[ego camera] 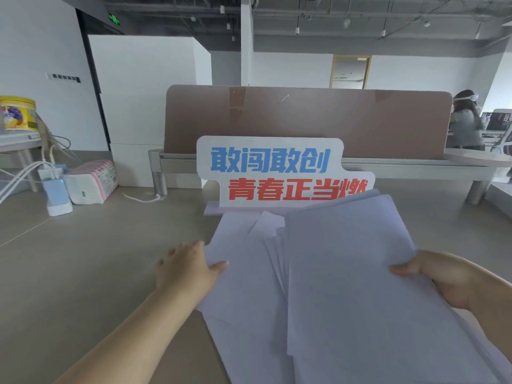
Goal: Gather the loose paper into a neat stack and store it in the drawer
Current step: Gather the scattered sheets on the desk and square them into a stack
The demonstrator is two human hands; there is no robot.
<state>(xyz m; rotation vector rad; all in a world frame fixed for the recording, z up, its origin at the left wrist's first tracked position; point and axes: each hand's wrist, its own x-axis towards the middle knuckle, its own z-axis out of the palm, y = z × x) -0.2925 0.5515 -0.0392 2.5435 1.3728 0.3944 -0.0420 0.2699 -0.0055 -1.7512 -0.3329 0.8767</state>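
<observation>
Gathering step: we were collecting loose paper; no stack was squared and no drawer was in view.

Our right hand (443, 278) gripped the edge of the top sheets (349, 273), thumb closed over them, just in front of the sign (277, 170). Our left hand (188, 267) lay open and flat, thumb on the left edge of the lower sheets (243, 273), which fanned out on the desk (97, 259) left of the held bundle. We judged the next move: slide the lower sheets under the bundle and align edges.
</observation>
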